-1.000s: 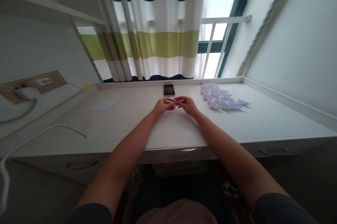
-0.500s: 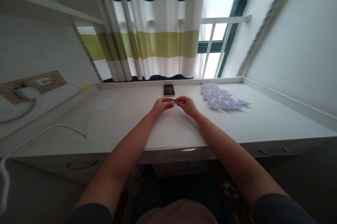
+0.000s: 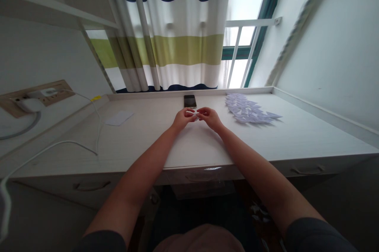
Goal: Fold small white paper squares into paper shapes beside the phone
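Observation:
Between my two hands is a small piece of folded white paper [image 3: 196, 115], mostly covered by fingers. My left hand [image 3: 181, 117] pinches it from the left, and my right hand [image 3: 210, 117] grips it from the right with thumb and fingertips. Both hands are just above the white desk, close in front of a dark phone [image 3: 190, 101]. To the right of my right hand lies a pile of pointed folded paper pieces [image 3: 248, 110]. Flat on the desk to the left is a small stack of white paper sheets [image 3: 119, 118].
A white cable [image 3: 98, 125] runs from the wall socket [image 3: 55, 92] across the left of the desk [image 3: 142, 145]. Raised edges border its back and sides. A striped curtain [image 3: 183, 48] hangs behind. Paper scraps [image 3: 259, 212] lie on the floor below.
My fingers have shifted on the paper, which is turned and less visible now. The left hand's fingers have risen and curled slightly. Everything else stays in place.

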Demonstrator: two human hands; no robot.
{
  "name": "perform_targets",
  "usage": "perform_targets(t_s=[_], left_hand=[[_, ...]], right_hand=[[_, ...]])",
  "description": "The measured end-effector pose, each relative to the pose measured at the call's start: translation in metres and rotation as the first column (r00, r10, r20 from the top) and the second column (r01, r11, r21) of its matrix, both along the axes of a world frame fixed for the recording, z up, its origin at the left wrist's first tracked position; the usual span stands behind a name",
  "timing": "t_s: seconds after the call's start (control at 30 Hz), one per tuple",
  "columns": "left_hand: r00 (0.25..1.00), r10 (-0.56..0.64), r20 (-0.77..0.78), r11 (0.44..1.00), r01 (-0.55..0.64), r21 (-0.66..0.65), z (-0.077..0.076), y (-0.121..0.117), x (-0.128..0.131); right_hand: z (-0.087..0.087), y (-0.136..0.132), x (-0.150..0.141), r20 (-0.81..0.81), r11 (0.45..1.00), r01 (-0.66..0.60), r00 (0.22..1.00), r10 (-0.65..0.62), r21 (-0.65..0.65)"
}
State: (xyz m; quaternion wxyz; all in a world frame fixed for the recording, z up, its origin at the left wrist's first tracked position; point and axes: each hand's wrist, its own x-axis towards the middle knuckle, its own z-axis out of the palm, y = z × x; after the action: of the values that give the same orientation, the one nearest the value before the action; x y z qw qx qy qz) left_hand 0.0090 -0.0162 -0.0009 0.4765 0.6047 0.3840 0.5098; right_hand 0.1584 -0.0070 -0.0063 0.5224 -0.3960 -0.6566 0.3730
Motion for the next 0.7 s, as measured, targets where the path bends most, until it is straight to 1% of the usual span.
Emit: perform_targets(t_s=[0.07,0.13,0.33,0.43,0.53,0.7], left_hand=[[0.998,0.002,-0.061,0.999,0.001,0.048,-0.0013,-0.0003,0.0017],[0.996,0.009,-0.089,0.998,-0.003,0.067,-0.0026,-0.0002,0.0027],[0.992,-0.016,-0.124,0.999,0.012,-0.035,-0.0026,0.0005,0.0012],[0.993,-0.004,-0.117,1.000,0.004,-0.002,-0.0011,0.0007,0.0008],[0.995,-0.002,-0.101,1.000,0.004,0.023,-0.0011,0.0018,0.0007],[0.996,-0.051,-0.067,0.999,0.051,0.008,-0.0027,0.0027,0.0003]], right_hand=[[0.0004,0.0004,0.0008,0.020,0.999,-0.004,1.000,0.005,-0.051],[0.0009,0.0003,0.0013,0.041,0.997,-0.017,0.999,0.020,-0.074],[0.0031,-0.0019,0.0002,-0.001,0.998,-0.043,0.999,0.043,-0.053],[0.0053,-0.0039,0.0001,-0.027,0.996,-0.045,0.999,0.042,-0.084],[0.0067,-0.0049,0.0011,0.005,0.994,-0.036,0.999,0.036,-0.106],[0.0045,-0.0020,0.0023,0.026,0.998,-0.036,0.999,0.038,-0.057]])
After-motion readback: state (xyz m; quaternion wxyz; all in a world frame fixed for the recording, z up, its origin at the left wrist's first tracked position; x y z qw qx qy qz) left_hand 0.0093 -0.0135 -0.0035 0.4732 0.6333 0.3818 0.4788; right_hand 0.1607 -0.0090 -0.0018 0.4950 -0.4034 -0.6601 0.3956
